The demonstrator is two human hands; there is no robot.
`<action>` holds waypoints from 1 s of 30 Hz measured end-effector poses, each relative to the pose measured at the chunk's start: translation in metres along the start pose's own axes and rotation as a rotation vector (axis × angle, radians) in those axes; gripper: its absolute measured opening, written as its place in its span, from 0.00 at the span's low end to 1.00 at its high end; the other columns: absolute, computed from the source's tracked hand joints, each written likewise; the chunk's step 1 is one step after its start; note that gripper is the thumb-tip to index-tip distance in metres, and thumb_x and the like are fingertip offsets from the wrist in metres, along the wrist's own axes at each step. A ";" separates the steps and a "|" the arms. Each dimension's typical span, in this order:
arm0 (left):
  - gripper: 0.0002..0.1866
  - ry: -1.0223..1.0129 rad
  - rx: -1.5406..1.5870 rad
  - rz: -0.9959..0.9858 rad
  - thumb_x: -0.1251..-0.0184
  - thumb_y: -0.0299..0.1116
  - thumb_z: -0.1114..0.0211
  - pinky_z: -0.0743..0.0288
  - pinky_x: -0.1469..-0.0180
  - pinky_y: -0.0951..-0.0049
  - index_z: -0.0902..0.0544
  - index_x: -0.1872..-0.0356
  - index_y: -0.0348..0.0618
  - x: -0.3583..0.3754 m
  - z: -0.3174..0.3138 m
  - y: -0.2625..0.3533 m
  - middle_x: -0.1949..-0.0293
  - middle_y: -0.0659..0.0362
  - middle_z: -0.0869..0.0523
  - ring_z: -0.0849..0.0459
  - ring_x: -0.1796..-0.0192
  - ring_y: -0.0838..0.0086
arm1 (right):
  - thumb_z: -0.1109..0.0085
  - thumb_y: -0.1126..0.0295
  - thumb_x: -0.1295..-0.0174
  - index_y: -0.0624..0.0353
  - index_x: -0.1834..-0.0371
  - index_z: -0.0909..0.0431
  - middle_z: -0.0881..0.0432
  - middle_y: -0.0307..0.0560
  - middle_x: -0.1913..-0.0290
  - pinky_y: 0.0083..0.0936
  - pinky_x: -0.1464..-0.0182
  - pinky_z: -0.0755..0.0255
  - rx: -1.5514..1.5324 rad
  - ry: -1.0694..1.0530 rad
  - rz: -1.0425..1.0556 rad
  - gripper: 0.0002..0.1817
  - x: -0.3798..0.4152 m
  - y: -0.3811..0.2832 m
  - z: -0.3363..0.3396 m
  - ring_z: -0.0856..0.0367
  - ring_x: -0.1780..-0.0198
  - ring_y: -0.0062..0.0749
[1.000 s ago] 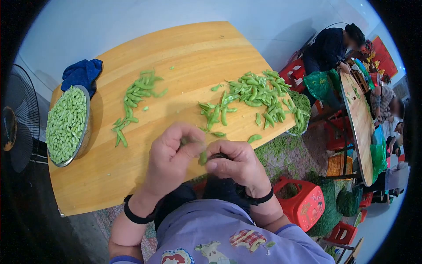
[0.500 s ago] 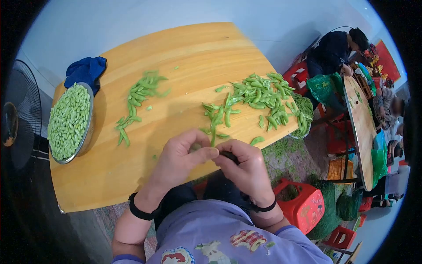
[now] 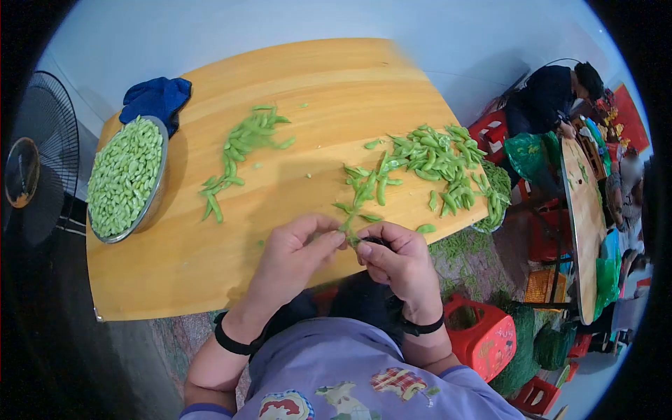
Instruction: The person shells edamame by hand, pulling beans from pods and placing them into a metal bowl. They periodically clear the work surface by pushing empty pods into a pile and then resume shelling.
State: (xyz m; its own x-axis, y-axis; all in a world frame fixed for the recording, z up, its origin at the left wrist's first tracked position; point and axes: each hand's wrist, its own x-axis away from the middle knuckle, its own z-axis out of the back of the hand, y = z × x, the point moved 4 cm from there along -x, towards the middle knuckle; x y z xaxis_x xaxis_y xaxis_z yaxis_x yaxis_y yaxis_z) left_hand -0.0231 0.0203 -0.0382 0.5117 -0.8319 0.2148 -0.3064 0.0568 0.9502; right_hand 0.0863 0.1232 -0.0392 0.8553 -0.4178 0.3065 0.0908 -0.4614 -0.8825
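Centre: left hand pinching pod, right hand closed round dark item — we'd guess pod's light, pliant; grip ends.

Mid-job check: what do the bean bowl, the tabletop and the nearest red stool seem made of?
Bowl: probably stainless steel, polished; it gleams grey.
Tabletop: wood or wood-look laminate, satin; grain bands run across it.
Red stool: likely moulded plastic, smooth; evenly red with a printed pattern.

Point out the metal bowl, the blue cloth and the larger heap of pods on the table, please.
Metal bowl (image 3: 155, 199): head view, on its outer wall.
Blue cloth (image 3: 155, 99): head view, on its folds.
Larger heap of pods (image 3: 424, 155): head view, on pods near its middle.
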 end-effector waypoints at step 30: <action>0.11 0.228 -0.599 -0.818 0.49 0.14 0.42 0.31 0.78 0.82 0.26 0.65 0.39 0.028 -0.005 0.003 0.73 0.58 0.21 0.23 0.79 0.80 | 0.51 0.71 0.38 0.64 0.64 0.30 0.30 0.39 0.74 0.06 0.89 0.52 -0.697 -0.292 -0.249 0.06 -0.007 0.016 -0.014 0.46 0.87 0.08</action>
State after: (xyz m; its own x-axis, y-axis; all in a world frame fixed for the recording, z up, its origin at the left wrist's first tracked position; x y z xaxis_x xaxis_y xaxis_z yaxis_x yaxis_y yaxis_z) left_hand -0.0053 0.0000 -0.0281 0.5429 -0.6191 -0.5674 0.6197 -0.1606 0.7682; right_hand 0.0748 0.1080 -0.0511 0.9598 -0.0600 0.2743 0.0398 -0.9379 -0.3446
